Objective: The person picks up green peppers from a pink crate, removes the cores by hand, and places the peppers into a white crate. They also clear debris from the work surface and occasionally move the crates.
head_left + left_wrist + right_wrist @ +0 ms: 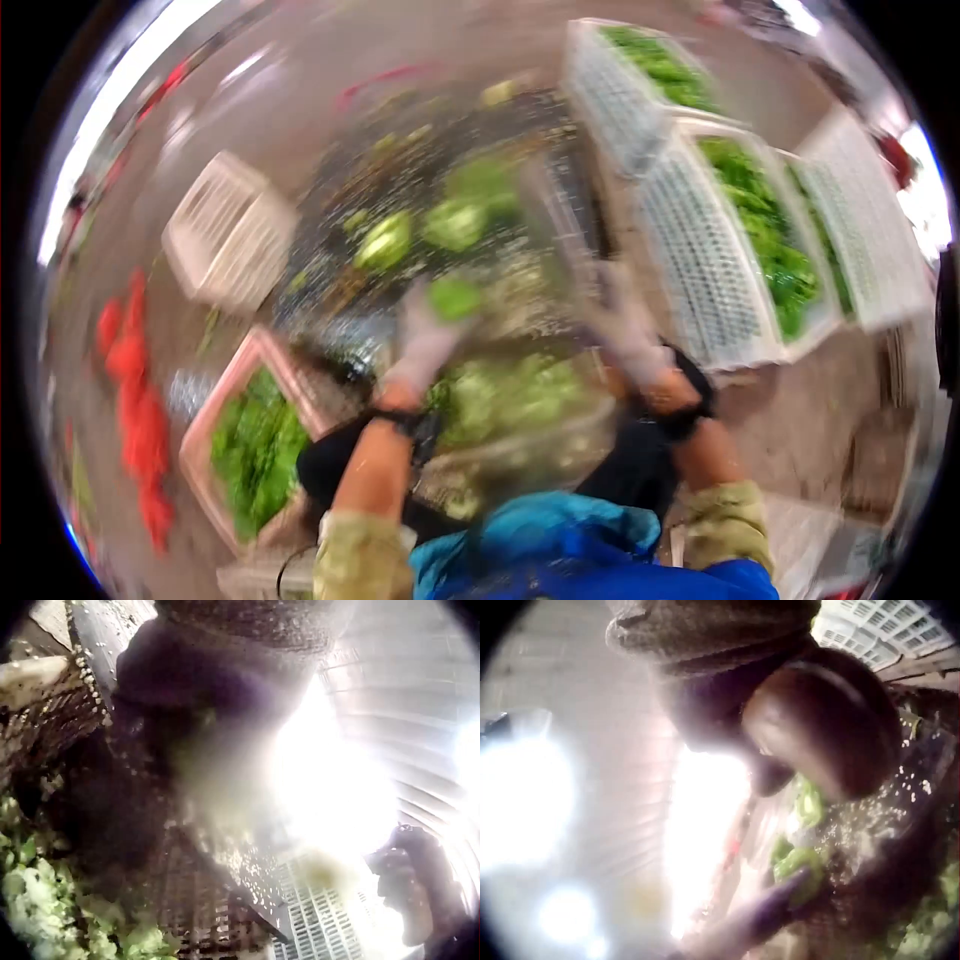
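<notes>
In the head view my left hand [432, 335], in a pale glove, holds a small green lettuce head [455, 297] over the middle of the work area. Glare and shadow hide most of that grip in the left wrist view. My gloved right hand [622, 325] is blurred beside a long pale strip [560, 215]; I cannot tell whether it grips anything. Its thumb [825, 727] and a finger [761, 911] stand apart in the right wrist view, with green lettuce [799, 866] showing beyond. Between my knees is a crate [540, 440] holding pale green leaves.
Two lettuce heads [385, 240] [457, 224] lie on the dark wet surface [330, 200] ahead. White crates of green lettuce [710, 270] stand at right. A pink crate [270, 350] of lettuce sits at left, below a white crate [228, 235]. Red netting [135, 400] lies farther left.
</notes>
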`<state>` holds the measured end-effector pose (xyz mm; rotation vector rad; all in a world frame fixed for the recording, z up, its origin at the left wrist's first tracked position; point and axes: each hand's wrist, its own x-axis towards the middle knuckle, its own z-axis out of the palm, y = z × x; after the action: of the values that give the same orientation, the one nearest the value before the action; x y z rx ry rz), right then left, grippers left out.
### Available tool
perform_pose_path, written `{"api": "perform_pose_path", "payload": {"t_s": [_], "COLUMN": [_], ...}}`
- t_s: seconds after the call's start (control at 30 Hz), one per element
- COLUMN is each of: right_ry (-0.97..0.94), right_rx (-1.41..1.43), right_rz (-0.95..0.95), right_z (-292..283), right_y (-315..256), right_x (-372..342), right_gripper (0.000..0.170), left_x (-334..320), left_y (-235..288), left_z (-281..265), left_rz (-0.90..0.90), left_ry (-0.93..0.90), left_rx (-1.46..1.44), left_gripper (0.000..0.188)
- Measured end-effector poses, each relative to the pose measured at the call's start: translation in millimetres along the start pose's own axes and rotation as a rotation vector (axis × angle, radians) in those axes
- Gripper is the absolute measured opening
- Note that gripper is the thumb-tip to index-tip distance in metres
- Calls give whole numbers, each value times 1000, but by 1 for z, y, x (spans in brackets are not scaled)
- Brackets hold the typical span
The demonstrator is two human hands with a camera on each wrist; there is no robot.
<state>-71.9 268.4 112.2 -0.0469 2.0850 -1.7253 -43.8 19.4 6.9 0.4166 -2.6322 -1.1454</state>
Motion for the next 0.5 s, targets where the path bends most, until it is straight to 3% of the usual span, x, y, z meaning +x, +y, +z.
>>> {"api": "perform_pose_path", "payload": {"t_s": [0.03, 0.07, 0.13, 0.2, 0.3, 0.37, 0.43, 0.5], "right_ry": [12, -5, -74, -108, -127, -145, -155, -167], "right_rx": [165, 140, -76, -179, -468, -494, -518, -646], "right_rz": [-97, -59, -188, -136, -328, -324, -295, -397], "right_z": [8, 14, 25, 32, 37, 39, 44, 45], "right_y": [10, 5, -2, -9, 4, 10, 9, 17], "right_x": [1, -8, -17, -23, -28, -36, -45, -45], "right_gripper": [46, 44, 43, 41, 41, 41, 41, 40], "left_x": [5, 0, -5, -5, -11, -16, -18, -20], "left_y": [-4, 19, -17, -1, -3, 2, -6, -5], "left_z": [-3, -21, 2, -6, -6, -4, 3, -1], "left_rz": [-132, -204, -27, -190, -186, -214, -180, -184], "left_ry": [-190, -264, -68, -153, -116, -83, -34, -50], "left_rx": [16, -92, 40, 44, 40, -22, -43, -103], "left_gripper": [97, 96, 97, 100, 98, 91, 97, 98]}}
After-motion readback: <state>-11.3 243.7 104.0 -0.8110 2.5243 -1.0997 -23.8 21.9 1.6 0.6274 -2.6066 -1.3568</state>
